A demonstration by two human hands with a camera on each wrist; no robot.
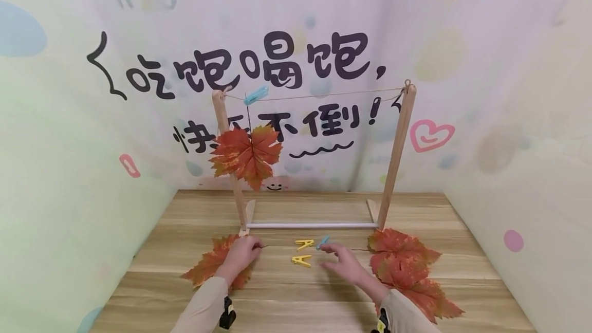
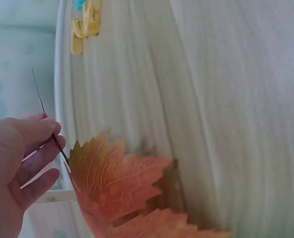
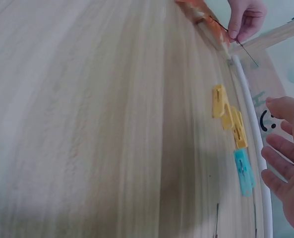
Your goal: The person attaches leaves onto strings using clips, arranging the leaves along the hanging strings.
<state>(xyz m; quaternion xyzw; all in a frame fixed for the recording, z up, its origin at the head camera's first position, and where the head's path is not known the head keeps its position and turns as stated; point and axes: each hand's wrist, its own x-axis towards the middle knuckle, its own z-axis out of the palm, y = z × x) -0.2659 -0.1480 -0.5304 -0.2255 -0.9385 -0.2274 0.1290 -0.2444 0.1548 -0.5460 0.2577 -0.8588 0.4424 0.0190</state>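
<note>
My left hand pinches the thin dark stem of an orange-red artificial maple leaf between thumb and fingertips. The leaf hangs below the hand in the left wrist view, and its stem tip points away from it. My right hand hovers with fingers spread and holds nothing. Nearest to it is a blue clothespin, beside two yellow clothespins on the table. Another leaf hangs by its stem from a twine line, held by a second blue clothespin.
A wooden frame stands at the back, with a left post, a right post and a white bottom bar. Several more leaves lie overlapping at the right of the wooden table. A printed curtain surrounds it.
</note>
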